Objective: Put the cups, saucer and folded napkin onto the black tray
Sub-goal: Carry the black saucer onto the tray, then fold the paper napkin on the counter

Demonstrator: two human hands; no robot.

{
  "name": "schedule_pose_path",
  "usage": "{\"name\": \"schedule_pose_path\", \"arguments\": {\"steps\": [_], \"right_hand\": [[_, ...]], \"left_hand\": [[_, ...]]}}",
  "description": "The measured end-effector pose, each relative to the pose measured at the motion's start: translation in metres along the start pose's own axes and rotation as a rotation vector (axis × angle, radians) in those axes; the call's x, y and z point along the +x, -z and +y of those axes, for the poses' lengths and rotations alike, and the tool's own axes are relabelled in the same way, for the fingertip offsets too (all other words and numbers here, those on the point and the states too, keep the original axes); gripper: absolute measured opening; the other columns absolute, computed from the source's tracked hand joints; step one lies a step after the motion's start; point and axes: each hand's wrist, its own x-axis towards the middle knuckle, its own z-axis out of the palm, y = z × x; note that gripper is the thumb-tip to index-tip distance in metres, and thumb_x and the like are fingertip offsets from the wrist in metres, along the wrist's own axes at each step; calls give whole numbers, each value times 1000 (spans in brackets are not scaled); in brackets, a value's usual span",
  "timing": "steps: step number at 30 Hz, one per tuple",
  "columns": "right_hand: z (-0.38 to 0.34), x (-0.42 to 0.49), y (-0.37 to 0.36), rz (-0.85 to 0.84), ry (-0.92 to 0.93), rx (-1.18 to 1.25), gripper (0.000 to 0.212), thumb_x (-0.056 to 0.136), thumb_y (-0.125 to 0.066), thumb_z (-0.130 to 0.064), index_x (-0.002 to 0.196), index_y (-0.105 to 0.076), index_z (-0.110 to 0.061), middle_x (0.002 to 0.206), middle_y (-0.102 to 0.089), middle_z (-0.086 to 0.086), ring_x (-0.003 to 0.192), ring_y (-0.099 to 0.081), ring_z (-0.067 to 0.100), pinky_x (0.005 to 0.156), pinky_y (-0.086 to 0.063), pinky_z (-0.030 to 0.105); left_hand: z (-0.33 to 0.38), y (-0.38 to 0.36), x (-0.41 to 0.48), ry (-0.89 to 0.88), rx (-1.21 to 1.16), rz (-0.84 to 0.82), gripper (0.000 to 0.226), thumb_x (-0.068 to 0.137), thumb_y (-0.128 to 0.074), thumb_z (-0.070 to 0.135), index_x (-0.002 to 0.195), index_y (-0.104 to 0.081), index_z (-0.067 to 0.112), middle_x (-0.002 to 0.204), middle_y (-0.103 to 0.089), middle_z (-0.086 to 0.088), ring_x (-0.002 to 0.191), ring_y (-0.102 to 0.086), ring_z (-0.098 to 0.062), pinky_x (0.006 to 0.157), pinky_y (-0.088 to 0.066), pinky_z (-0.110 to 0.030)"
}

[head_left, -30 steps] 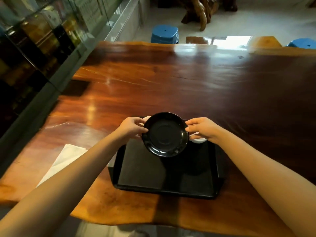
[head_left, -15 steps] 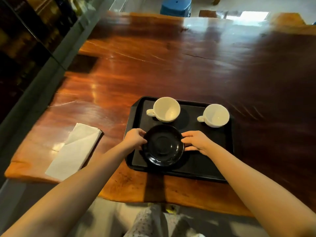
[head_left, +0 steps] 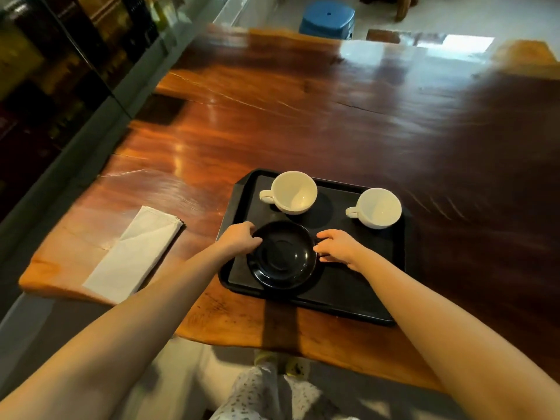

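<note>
I have both hands on the saucer (head_left: 283,257). My left hand (head_left: 239,237) grips its left rim, fingers curled over the edge. My right hand (head_left: 338,247) holds the right rim, fingers spread and lying low against the black tray (head_left: 357,286). The hands are apart, with the saucer's full width between them. I judge the saucer to be resting on, or just above, the tray's near-left area; contact cannot be confirmed from this view.

Beyond the saucer, two white cups stand upright on the tray's far half. The left cup (head_left: 294,192) sits near the far-left corner, and the right cup (head_left: 377,207) near the far-right corner. Both handles point left. The cups are well apart from each other, and the left cup is close behind the saucer.

The remaining item is the folded napkin (head_left: 136,253). It lies flat on the wooden table (head_left: 303,116), off the tray, to the left of my left hand and near the table's front-left edge. Its long axis runs diagonally, from near-left to far-right.

Judgement: the left hand is much the nearer and should release the saucer, then reach sideways to the napkin. Open tray surface remains at the near right for placement.
</note>
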Motion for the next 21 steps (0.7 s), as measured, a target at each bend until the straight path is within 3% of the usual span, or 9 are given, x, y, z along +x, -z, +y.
{"name": "schedule_pose_path", "arguments": {"steps": [4,6,11,13,15,18,19,21], "right_hand": [[-22,-16,13,0,95,-360,57,87,-62,-17,138,-39,-10,135,-49,14,119,-53,27,99,-48,39],[-37,-25,15,-28,131,-491,49,88,-61,-19,133,-45,-10,132,-52,13,116,-54,26,95,-50,37],[-86,-43,-1,-156,232,-685,32,92,-55,-19,121,-57,-5,108,-62,14,91,-58,19,82,-51,33],[-104,-45,-19,-187,270,-700,32,92,-54,-18,121,-57,-3,86,-57,7,74,-53,15,69,-49,28],[-121,-46,-40,-207,328,-734,33,93,-53,-17,121,-56,-2,78,-53,2,70,-51,14,66,-47,26],[-140,-49,-79,-224,456,-808,34,93,-51,-16,117,-57,7,95,-62,18,84,-55,21,73,-48,34],[-146,-49,-93,-232,500,-844,36,93,-51,-15,115,-57,12,104,-62,29,84,-57,26,71,-46,36],[-155,-46,-123,-248,558,-933,38,92,-52,-16,110,-57,17,111,-60,36,89,-61,40,71,-47,39]], "left_hand": [[7,20,-16,-6,-61,-10,37,93,-51,26,124,-55,6,118,-62,-12,104,-63,-29,86,-56,-44],[7,31,-25,-11,-83,-24,34,93,-51,28,120,-59,9,113,-62,-7,102,-64,-27,84,-57,-45],[-9,55,-53,1,-197,58,30,95,-50,21,119,-60,7,102,-61,-10,95,-63,-27,84,-57,-44],[-26,65,-63,29,-235,122,29,95,-50,21,117,-60,6,97,-61,-9,88,-61,-24,80,-56,-41],[-49,73,-72,75,-257,205,29,94,-50,21,117,-60,7,97,-63,-10,85,-61,-23,78,-56,-40],[-88,81,-89,135,-283,341,25,92,-50,20,111,-62,10,99,-64,-14,85,-62,-27,76,-56,-38],[-102,83,-93,154,-276,371,21,91,-49,20,105,-63,12,97,-62,-14,83,-61,-28,75,-55,-37],[-132,83,-100,208,-250,437,24,91,-47,20,107,-64,14,106,-62,-14,89,-60,-27,80,-51,-33]]}}
